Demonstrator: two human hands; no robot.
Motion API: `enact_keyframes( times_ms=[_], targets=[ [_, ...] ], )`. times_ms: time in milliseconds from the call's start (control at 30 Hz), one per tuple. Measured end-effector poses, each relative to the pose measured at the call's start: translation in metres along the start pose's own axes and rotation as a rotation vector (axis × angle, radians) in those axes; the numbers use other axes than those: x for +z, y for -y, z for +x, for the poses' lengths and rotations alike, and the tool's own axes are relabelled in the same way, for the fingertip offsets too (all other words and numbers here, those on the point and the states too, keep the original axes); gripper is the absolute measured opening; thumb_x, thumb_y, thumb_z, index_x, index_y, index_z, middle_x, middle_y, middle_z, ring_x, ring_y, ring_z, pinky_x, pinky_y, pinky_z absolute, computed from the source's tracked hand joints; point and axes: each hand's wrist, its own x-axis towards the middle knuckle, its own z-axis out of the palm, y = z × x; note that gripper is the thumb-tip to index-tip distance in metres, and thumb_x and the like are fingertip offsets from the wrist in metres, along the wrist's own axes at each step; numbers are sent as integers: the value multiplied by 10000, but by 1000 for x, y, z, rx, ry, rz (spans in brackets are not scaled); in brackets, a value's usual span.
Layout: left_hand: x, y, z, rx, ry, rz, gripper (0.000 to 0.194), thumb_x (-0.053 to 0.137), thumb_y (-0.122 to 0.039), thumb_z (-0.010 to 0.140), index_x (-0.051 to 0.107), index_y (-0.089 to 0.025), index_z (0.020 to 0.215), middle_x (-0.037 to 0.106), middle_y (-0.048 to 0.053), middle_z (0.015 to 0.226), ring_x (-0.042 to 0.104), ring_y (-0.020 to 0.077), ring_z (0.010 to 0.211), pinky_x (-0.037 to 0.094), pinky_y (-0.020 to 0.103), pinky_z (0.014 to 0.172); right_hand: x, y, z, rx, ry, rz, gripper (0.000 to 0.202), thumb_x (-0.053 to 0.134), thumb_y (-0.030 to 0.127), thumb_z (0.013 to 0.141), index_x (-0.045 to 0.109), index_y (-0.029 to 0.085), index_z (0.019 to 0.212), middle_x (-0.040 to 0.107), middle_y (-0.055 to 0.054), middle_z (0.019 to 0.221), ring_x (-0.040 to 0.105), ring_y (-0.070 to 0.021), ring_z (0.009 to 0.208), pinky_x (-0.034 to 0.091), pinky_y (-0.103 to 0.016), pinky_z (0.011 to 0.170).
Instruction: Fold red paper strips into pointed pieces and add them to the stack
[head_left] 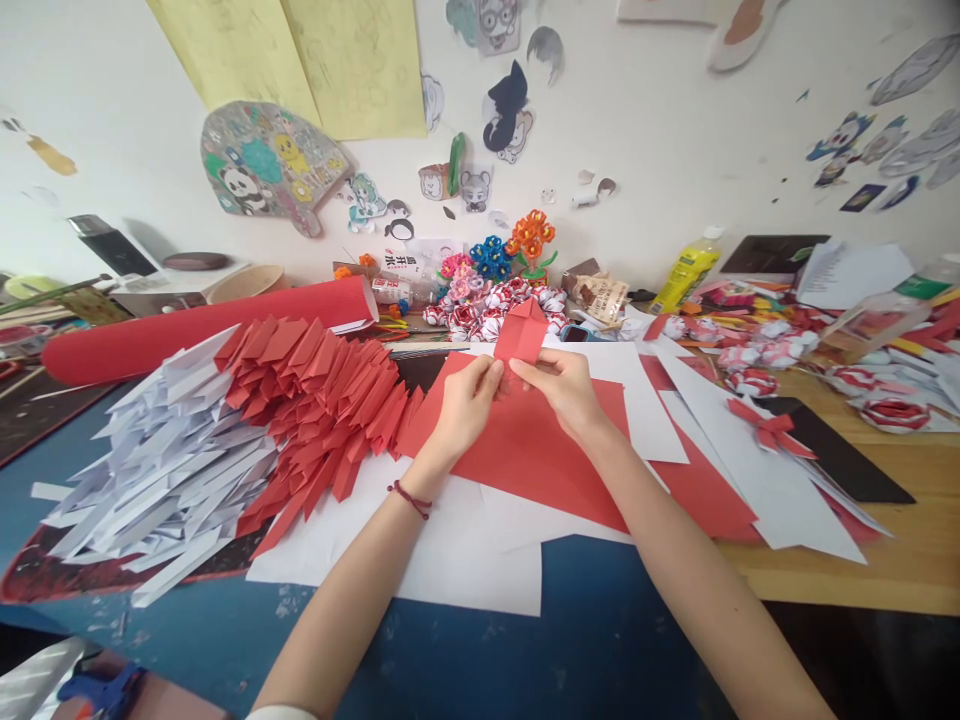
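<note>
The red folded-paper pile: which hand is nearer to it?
Left. The left hand is just right of the red folded-paper pile; the right hand is farther right.

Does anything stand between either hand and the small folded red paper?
Nothing visible does. The left hand and the right hand both pinch the folded red paper near its lower edge. The large red sheet lies below them, not in between.

A small folded red paper (523, 335) is pinched by the left hand (469, 400) and the right hand (562, 390) over a large red sheet (540, 455). Folded white strips (172, 460) and folded red strips (315, 395) are heaped to the left, backed by a red roll (202, 325). Stickers (506, 105) are stuck on the wall (645, 140).
</note>
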Motion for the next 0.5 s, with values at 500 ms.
enact_keyframes(
  times_ms=[500],
  targets=[
    [-6,-3,3,22,-95,-53,292,543,-440,915,576,-184,778,656,12,740,584,101,636,473,221,637,-6,4,1,27,107,-65,305,742,470,758,731,166,726,653,-32,673,559,-143,618,451,-294,637]
  ],
)
